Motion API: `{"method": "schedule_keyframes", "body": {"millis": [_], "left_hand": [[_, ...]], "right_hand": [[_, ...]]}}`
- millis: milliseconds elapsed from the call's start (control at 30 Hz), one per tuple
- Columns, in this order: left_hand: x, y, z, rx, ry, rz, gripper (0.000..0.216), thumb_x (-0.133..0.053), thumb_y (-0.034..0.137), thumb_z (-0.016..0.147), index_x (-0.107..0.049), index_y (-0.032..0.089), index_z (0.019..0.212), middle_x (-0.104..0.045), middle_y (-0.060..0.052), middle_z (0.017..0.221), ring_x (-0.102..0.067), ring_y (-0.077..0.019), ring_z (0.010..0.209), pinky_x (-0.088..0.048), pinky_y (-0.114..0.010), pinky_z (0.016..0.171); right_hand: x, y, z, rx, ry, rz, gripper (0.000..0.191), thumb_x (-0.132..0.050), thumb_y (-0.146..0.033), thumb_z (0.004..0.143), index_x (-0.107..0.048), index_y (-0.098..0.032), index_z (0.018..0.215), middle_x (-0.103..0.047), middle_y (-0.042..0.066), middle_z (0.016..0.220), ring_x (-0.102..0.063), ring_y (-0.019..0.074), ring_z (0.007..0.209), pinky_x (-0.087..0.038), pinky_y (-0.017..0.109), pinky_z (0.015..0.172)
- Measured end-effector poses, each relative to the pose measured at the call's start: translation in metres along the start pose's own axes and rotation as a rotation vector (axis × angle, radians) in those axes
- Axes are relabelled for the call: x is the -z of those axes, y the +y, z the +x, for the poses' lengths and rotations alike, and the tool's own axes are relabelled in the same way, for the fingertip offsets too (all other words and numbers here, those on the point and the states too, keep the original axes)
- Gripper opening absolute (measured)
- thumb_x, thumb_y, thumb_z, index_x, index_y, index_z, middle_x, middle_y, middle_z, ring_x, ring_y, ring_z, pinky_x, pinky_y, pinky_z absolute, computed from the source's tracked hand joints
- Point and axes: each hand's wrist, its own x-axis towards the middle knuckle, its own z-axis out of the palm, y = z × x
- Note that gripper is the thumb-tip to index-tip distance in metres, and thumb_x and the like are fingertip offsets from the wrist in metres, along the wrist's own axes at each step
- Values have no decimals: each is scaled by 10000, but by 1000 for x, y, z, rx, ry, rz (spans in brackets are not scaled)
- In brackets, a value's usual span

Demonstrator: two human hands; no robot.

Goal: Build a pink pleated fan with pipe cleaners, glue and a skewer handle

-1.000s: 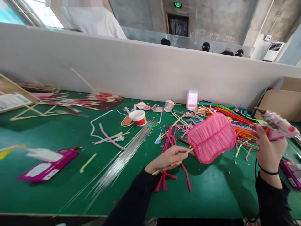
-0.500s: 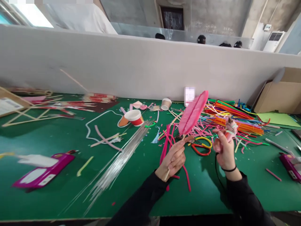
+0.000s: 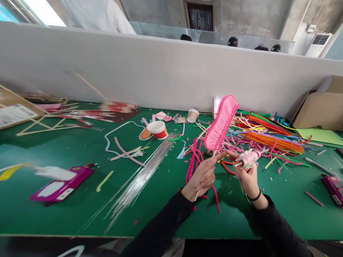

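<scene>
My left hand is closed round the thin wooden stick of a pink fuzzy fan, which stands upright and edge-on above the green table. Just to its right, my right hand grips a pink glue gun whose nozzle points left toward the base of the fan. A black band circles that wrist. Pink pipe cleaners lie on the table under both hands.
A heap of coloured pipe cleaners lies at the right. Metal wires fan across the middle, by a red-and-white cup and a paper cup. A magenta box lies left, cardboard boxes right. People sit beyond the white partition.
The fan turned from flat-on to edge-on and rose upright. My right hand brought the glue gun in from the far right to the fan's base.
</scene>
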Motion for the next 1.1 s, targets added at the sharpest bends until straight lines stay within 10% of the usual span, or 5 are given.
{"method": "schedule_keyframes", "body": {"millis": [633, 900, 1100], "left_hand": [[-10, 6, -1, 9, 97, 90, 578, -606, 322, 930, -471, 110, 1451, -277, 155, 354, -107, -25, 220, -98, -165, 278], [-12, 6, 2, -249, 378, 668, 651, -489, 555, 932, -604, 52, 1329, -366, 109, 383, -262, -52, 264, -188, -187, 303], [-8, 2, 4, -383, 520, 803, 705, -533, 612, 891, -627, 39, 1291, -336, 115, 426, -254, -53, 317, -190, -203, 344]], "right_hand": [[-4, -1, 2, 120, -73, -85, 391, -722, -377, 789, -689, -202, 1138, -701, 122, 1220, -666, 268, 1130, -523, 427, 1003], [19, 5, 16, 219, 441, -226, 276, -721, -381, 772, -629, -181, 606, -638, 22, 528, -581, 154, 447, -506, 270, 433], [27, 8, 17, 300, 529, -271, 225, -765, -342, 706, -613, -192, 635, -530, -40, 465, -482, 119, 412, -454, 263, 417]]}}
